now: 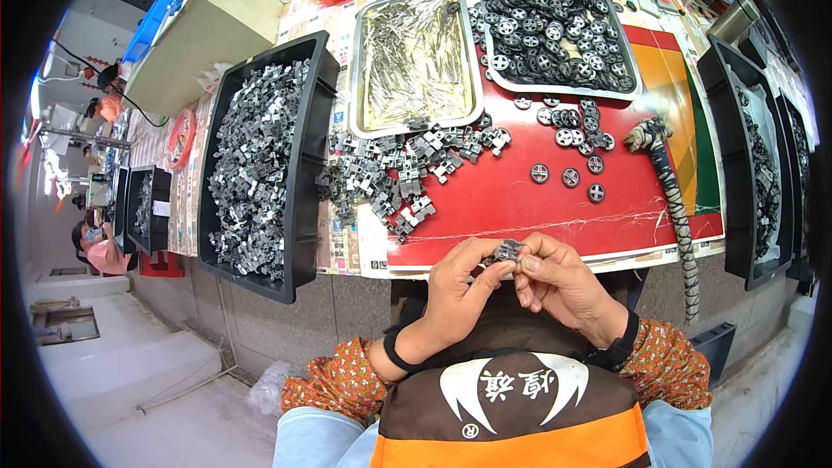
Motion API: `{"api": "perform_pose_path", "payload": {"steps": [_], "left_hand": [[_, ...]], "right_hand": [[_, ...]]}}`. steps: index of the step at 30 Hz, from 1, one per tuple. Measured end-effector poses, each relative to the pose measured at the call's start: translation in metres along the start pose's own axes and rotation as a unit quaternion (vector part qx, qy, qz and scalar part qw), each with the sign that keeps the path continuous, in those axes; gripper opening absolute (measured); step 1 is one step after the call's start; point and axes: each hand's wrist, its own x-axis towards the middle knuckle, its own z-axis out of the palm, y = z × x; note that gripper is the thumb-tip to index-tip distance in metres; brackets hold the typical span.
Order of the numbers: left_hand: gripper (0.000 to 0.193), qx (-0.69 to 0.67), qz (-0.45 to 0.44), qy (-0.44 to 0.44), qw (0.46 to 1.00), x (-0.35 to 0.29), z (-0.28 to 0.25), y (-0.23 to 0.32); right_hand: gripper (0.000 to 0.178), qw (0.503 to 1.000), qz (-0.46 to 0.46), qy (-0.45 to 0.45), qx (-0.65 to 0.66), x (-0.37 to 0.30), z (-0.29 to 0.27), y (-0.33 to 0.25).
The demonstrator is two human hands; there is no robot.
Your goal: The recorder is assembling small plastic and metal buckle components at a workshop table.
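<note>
Just past the table's near edge, my left hand (464, 290) and my right hand (559, 282) meet, fingers pinched together. Between their fingertips is a small dark grey block-shaped part (509, 250), partly covered by the fingers. Whether a thin pin or another piece is also in the grip, I cannot tell. Similar grey parts lie in a loose pile (407, 165) ahead and to the left. Small black wheels with silver spokes (570, 178) rest on the red board (485, 208) beyond my right hand.
A black bin (322, 78) of grey parts stands left. Farther back are a tray (357, 61) of thin metal pins and a tray (563, 91) heaped with wheels. A wrapped rod (676, 199) overhangs the edge at right, near another black bin (737, 139).
</note>
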Motion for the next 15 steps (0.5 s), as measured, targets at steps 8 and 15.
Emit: {"api": "perform_pose_path", "payload": {"steps": [8,15], "left_hand": [[0.021,0.091,0.076,-0.021,0.993,-0.0001,-0.0061,0.0034],[0.025,0.176,0.142,-0.019,0.974,0.0018,-0.0032,0.0009]], "right_hand": [[0.015,0.999,0.004,-0.042,-0.004,-0.0003,-0.0044,-0.0003],[0.015,1.000,0.001,-0.004,-0.009,-0.0021,-0.0046,0.0046]]}}
